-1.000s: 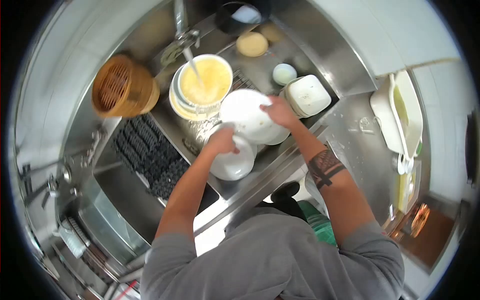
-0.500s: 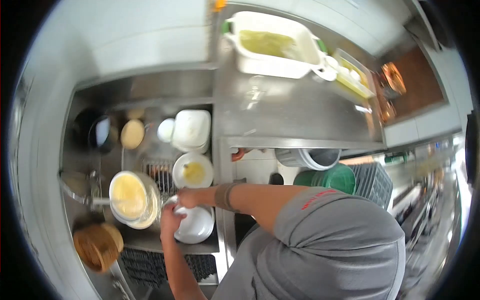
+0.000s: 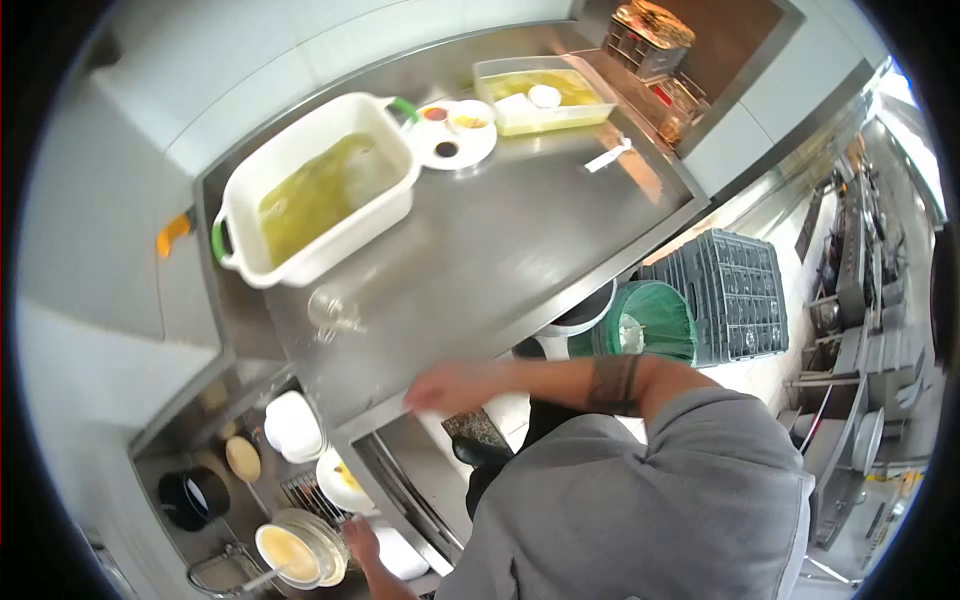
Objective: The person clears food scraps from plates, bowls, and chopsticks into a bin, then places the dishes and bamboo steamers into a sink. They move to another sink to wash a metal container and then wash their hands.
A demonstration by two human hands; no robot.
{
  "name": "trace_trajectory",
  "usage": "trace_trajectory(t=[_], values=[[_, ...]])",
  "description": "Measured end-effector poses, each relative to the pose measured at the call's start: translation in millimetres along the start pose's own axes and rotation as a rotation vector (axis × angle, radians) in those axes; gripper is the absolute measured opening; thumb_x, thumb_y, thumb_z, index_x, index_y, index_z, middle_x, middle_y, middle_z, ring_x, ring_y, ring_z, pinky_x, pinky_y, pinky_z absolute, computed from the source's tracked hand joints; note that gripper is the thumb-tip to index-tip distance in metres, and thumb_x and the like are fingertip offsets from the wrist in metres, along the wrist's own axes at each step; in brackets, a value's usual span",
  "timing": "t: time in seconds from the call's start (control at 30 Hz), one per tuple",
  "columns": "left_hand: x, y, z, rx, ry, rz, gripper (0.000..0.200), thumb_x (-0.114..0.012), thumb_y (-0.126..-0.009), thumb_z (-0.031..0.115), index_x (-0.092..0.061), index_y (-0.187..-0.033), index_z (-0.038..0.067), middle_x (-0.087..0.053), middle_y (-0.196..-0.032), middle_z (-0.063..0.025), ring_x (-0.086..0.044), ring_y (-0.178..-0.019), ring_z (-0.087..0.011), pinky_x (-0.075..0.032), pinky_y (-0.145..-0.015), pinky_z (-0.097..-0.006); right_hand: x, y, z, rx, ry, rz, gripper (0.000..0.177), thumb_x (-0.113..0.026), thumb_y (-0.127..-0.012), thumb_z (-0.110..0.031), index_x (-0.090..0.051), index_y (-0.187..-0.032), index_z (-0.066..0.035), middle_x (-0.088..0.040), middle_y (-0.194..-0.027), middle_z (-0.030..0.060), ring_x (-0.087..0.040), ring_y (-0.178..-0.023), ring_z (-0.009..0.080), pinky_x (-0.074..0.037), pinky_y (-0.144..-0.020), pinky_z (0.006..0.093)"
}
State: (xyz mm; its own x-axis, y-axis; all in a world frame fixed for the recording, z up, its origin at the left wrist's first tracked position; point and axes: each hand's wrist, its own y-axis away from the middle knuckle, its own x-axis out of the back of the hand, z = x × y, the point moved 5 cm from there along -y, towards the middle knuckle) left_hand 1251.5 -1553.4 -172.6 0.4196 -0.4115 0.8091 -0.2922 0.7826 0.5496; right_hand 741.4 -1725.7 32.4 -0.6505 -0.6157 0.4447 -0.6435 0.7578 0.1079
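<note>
My right hand, smeared by motion, is over the front edge of the steel counter, and I see nothing in it. My left hand is low in the sink, between a stack of bowls and a white dish; its fingers are too small and partly hidden to read. The top bowl of that stack holds pale yellow liquid, with the tap over it. Just behind my left hand lies a white plate with yellow remains. White square dishes are stacked farther back.
On the counter stand a white tub of greenish liquid, a clear glass, a plate with small sauce bowls and a clear container. A black pot sits in the sink. Below are a green-lined bin and grey crates.
My view has swung right, showing more counter. My right hand has left the dishes in the sink and moved to the counter edge. My left hand has stayed in the sink.
</note>
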Motion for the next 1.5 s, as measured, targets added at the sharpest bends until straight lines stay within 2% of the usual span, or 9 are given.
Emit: trace_trajectory(t=[0.17, 0.23, 0.37, 0.53, 0.7, 0.83, 0.9, 1.17, 1.5], values=[[-3, -29, 33, 0.222, -0.505, -0.238, 0.064, -0.049, -0.101, 0.050, -0.051, -0.143, 0.002, -0.057, -0.141, -0.0209, -0.053, -0.131, -0.0365, -0.038, -0.112, -0.0478, 265, 179, 154, -0.296, 0.632, 0.653, 0.023, -0.056, -0.092, -0.014, -0.068, -0.109, -0.005, -0.065, -0.117, 0.0196, -0.063, -0.106, 0.0384, -0.051, -0.095, 0.0461], [8, 8, 67, -0.313, 0.280, -0.420, 0.055, -0.056, -0.099, 0.043, -0.057, -0.136, 0.003, -0.064, -0.129, -0.0141, -0.060, -0.119, -0.0308, -0.045, -0.104, -0.0444, 365, 267, 220, -0.762, 0.709, 0.947, 0.026, -0.055, -0.093, -0.013, -0.065, -0.114, -0.001, -0.064, -0.118, 0.0247, -0.065, -0.100, 0.0413, -0.053, -0.089, 0.0497], [15, 19, 84, 0.466, 0.984, 0.303, 0.033, -0.052, -0.098, 0.029, -0.072, -0.105, 0.003, -0.072, -0.105, -0.0141, -0.065, -0.100, -0.0309, -0.051, -0.094, -0.0424, 544, 393, 258, -1.011, 1.429, 1.099, 0.027, -0.053, -0.087, -0.009, -0.057, -0.110, 0.005, -0.063, -0.107, 0.0265, -0.062, -0.097, 0.0413, -0.047, -0.082, 0.0537], [73, 60, 123, 0.098, -0.936, 0.089, 0.027, -0.055, -0.094, 0.022, -0.074, -0.088, 0.004, -0.074, -0.091, -0.0143, -0.072, -0.088, -0.0310, -0.057, -0.078, -0.0450, 648, 469, 303, -1.638, 0.748, 1.145, 0.046, -0.058, -0.091, -0.018, -0.057, -0.136, -0.005, -0.063, -0.127, 0.0256, -0.057, -0.124, 0.0385, -0.047, -0.098, 0.0548], [74, 77, 172, 0.018, -0.778, 0.207, 0.027, -0.057, -0.093, 0.022, -0.073, -0.080, 0.004, -0.072, -0.084, -0.0144, -0.071, -0.079, -0.0304, -0.055, -0.069, -0.0458, 682, 513, 404, -1.495, 0.346, 0.888, 0.033, -0.058, -0.090, -0.016, -0.072, -0.117, -0.003, -0.069, -0.127, 0.0128, -0.067, -0.118, 0.0291, -0.053, -0.095, 0.0504], [22, 106, 451, -0.663, -0.219, 0.148, 0.009, -0.068, -0.084, 0.012, -0.068, -0.076, 0.007, -0.064, -0.074, -0.0139, -0.064, -0.068, -0.0358, -0.050, -0.060, -0.0460, 671, 514, 393, -1.560, 0.508, 1.037, 0.030, -0.060, -0.088, -0.014, -0.074, -0.111, -0.001, -0.073, -0.115, 0.0176, -0.071, -0.109, 0.0296, -0.055, -0.089, 0.0471], [-1, 140, 625, -1.104, 0.113, 0.113, 0.015, -0.073, -0.080, 0.004, -0.071, -0.094, 0.010, -0.068, -0.081, -0.0108, -0.065, -0.074, -0.0351, -0.054, -0.067, -0.0423, 668, 507, 380, -1.518, 0.367, 1.060, 0.016, -0.065, -0.088, -0.008, -0.072, -0.095, 0.004, -0.072, -0.077, 0.0169, -0.071, -0.062, 0.0278, -0.056, -0.052, 0.0418], [-162, 93, 1002, -1.604, 0.158, 0.294, 0.047, -0.061, -0.088, 0.017, -0.058, -0.134, 0.006, -0.051, -0.143, -0.0203, -0.051, -0.127, -0.0359, -0.043, -0.106, -0.0489, 651, 472, 391, -0.999, 1.319, 0.292, 0.022, -0.065, -0.082, -0.020, -0.074, -0.087, 0.000, -0.072, -0.090, 0.0231, -0.071, -0.089, 0.0368, -0.056, -0.079, 0.0483], [-145, 66, 841, -1.283, -0.041, -0.051, 0.018, -0.059, -0.087, 0.010, -0.071, -0.099, 0.004, -0.064, -0.119, -0.0181, -0.060, -0.112, -0.0354, -0.048, -0.097, -0.0488, 392, 147, 159, -0.212, 0.783, 0.325, 0.014, -0.064, -0.076, -0.012, -0.071, -0.084, -0.002, -0.068, -0.087, 0.0220, -0.066, -0.087, 0.0423, -0.053, -0.080, 0.0484]])
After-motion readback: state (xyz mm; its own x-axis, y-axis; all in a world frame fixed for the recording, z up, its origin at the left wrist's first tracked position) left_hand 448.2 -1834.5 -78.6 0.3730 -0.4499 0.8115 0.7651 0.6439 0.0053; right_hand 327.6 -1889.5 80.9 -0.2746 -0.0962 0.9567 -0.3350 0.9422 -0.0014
